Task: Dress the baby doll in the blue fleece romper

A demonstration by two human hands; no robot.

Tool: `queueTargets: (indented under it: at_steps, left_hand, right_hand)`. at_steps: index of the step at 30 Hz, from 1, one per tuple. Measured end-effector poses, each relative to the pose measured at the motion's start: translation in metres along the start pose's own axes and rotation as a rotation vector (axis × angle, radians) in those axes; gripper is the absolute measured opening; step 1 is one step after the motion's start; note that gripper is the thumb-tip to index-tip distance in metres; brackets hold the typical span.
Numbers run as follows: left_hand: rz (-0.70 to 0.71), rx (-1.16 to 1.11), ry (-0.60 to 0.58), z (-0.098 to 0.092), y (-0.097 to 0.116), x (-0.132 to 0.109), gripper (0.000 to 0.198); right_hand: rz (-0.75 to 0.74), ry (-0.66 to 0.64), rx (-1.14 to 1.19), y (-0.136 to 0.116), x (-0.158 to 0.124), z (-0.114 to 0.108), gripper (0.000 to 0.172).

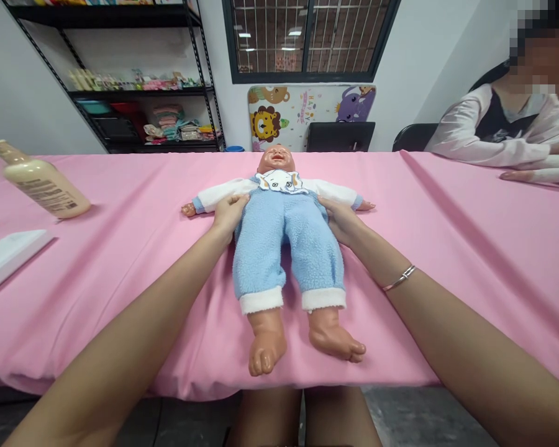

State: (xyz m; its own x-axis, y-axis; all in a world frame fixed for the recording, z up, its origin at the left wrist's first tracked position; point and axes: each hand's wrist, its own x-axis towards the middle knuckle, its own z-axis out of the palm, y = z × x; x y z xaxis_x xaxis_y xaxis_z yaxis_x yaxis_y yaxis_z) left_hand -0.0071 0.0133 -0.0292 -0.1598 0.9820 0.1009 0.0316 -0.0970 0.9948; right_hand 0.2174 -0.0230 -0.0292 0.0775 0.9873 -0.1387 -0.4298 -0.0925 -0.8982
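A baby doll [286, 230] lies on its back on the pink cloth, feet toward me, arms spread out to both sides. It wears fuzzy light-blue trousers [261, 248] with white cuffs, a top with white sleeves, and a bib [282, 180] with an animal face. My left hand [230, 214] grips the doll's clothing at the waist on the left, thumb on top. On the opposite side of the waist, my right hand [339, 218] holds the doll too, its fingers partly hidden beneath the body. A silver bracelet [400, 277] circles my right wrist.
At the left stand a beige pump bottle [46, 186] and a flat white pack [12, 257] on the pink-covered table [135, 205]. A person [489, 124] sits at the far right, forearms on the table. Behind are a black shelf [140, 93] and a dark chair back [340, 136].
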Motion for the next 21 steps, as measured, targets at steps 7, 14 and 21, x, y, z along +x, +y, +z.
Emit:
queueTargets:
  at_steps: [7,14,21]
  left_hand:
    - [0.002,-0.057,0.064,-0.005,-0.007,0.007,0.005]
    - [-0.052,-0.033,0.064,-0.002,-0.007,0.008,0.012]
    - [-0.217,-0.352,-0.213,0.007,0.006,-0.003,0.019]
  right_hand:
    - [0.017,0.215,0.055,-0.005,-0.001,0.002,0.019]
    - [0.016,0.196,0.037,-0.003,0.005,-0.005,0.014]
    - [-0.078,-0.02,-0.039,0.003,0.015,-0.014,0.018]
